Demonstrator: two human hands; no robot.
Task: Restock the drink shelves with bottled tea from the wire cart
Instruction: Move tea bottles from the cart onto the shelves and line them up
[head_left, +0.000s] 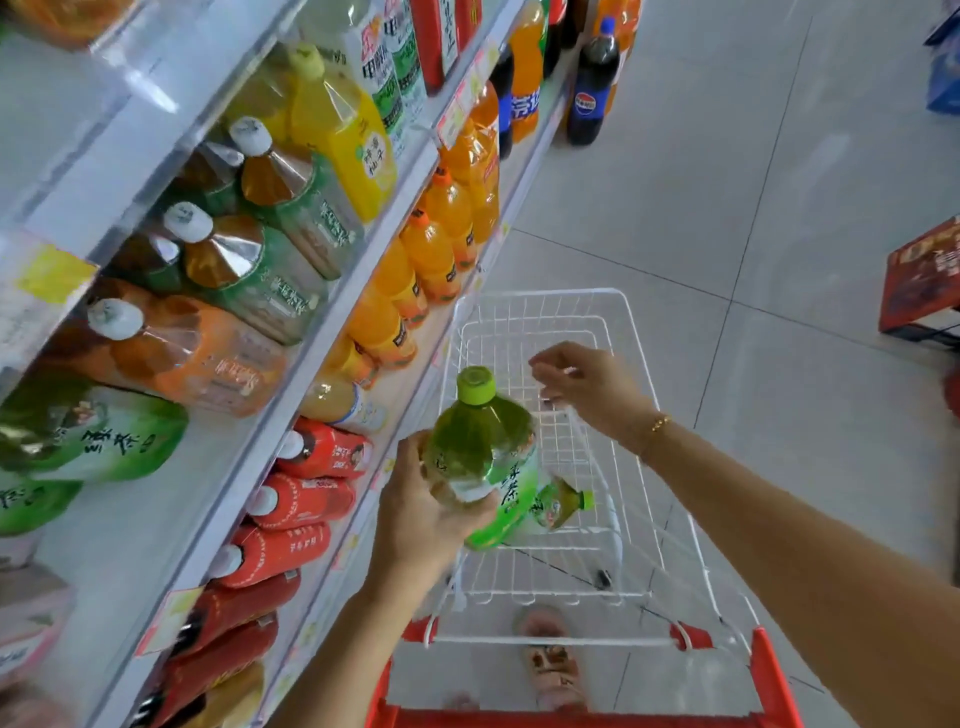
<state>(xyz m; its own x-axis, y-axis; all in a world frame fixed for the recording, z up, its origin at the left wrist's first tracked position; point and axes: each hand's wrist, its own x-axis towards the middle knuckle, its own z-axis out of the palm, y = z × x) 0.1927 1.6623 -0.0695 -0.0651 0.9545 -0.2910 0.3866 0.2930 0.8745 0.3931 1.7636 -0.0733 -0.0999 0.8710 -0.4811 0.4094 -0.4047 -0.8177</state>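
Behind held btl (480, 452), cart btl (558, 506) half-hidden

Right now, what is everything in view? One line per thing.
shelves: one unit, white, along the left
wire cart: one, white with red handle, on the floor beside the shelves
held tea bottle: one, green with lime cap, above the wire cart
cart tea bottle: one, green, lying in the wire cart
white-capped tea bottles: several, green labels, middle shelf
yellow drink bottle: at least one, yellow, middle shelf
orange drink bottles: many, orange, lower shelf
red-labelled bottles: several, red, lower shelf
cola bottle: one, dark with blue cap, shelves' far end
red box: one, red, floor at right
foot: one, sandalled, under the wire cart
left hand: grip round the held tea bottle
right hand: open, over the wire cart
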